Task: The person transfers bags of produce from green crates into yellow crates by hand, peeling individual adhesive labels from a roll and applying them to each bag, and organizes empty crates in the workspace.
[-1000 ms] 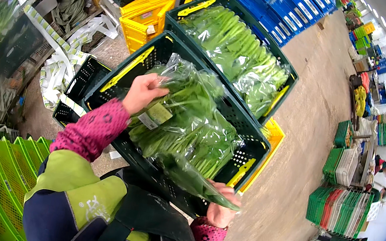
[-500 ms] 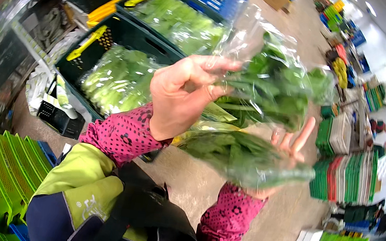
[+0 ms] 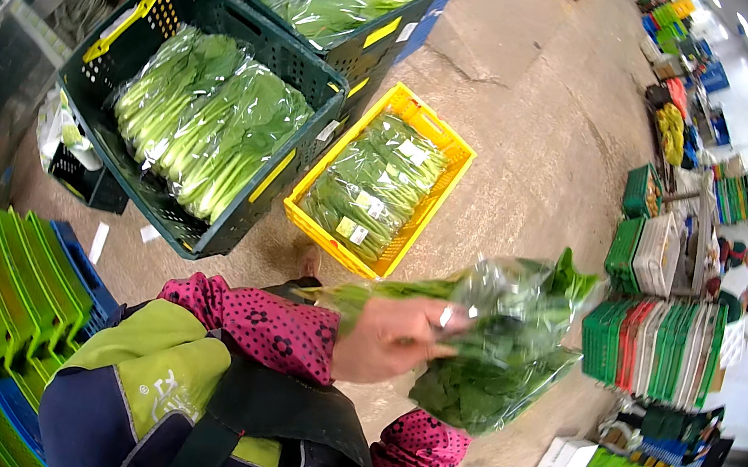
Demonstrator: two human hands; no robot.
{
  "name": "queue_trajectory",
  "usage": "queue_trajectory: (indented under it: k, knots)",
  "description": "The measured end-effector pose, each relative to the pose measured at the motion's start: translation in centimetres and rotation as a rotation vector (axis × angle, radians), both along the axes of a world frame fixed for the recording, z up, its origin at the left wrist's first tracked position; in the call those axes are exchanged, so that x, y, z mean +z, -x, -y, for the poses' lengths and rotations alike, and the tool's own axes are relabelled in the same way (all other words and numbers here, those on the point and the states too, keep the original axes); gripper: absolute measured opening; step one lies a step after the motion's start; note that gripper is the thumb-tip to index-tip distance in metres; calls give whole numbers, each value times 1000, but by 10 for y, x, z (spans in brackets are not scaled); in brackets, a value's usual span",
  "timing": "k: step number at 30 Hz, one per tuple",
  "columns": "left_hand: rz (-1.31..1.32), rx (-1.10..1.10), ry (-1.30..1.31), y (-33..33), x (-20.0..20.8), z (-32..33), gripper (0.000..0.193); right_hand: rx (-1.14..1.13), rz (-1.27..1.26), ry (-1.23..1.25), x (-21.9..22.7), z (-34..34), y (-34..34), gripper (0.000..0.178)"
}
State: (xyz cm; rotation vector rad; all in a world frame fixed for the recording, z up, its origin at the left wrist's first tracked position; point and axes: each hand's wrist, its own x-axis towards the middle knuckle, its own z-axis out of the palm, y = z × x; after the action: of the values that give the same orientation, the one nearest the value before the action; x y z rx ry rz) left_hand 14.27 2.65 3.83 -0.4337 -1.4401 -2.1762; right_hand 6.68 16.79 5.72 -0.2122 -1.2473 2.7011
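Bare concrete floor [image 3: 526, 140] takes up the middle of the view. On it, at left, stands a dark green crate [image 3: 171, 216], with pale-stemmed bagged greens [image 3: 206, 119] lying side by side inside; a second dark green crate [image 3: 354, 62] stands right behind it. Smaller, just to their right, is a yellow crate [image 3: 427, 205] packed with labelled bags [image 3: 372, 184].

The held greens [image 3: 483, 378], in clear plastic, are over the floor between the yellow crate and the person's body, touching neither. Half a second ago they were raised higher in the view, nearer the dark green crates; now they sit lower and the whole yellow crate shows. For the work in hand, this means that the bundle is clear of every crate and wholly in the person's keeping. Whether it is one bag or more cannot be told.

The left hand [image 3: 387, 338], blurred, has its fingers closed together on the plastic. The right hand is hidden behind the leaves, only its pink sleeve [image 3: 424, 442] showing, so its grip cannot be told.
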Motion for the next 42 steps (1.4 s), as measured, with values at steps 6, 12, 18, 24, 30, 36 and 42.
queue_trajectory:
  k: [6, 12, 18, 24, 30, 36, 42]
  knots:
    - [90, 89, 111, 63, -39, -12, 25, 81, 143, -200, -64, -26, 82, 52]
    - [341, 316, 147, 134, -95, 3, 21, 291, 308, -329, -144, -22, 173, 47]
    - [607, 380, -105, 177, -165, -10, 14, 497, 364, -434, -187, 0, 255, 42]
    - [743, 587, -518, 219, -209, -23, 24, 682, 564, -360, -208, 50, 324, 41]
    - [1233, 922, -1008, 227, -379, 40, 22, 1066, 471, -967, -376, 161, 371, 61]
    - [1323, 1099, -980, 159, -532, 35, 32, 1253, -22, -1318, -486, 127, 365, 74]
    - [1241, 1240, -773, 195, -538, 45, 48, 1154, -631, -1617, -507, 64, 349, 63]
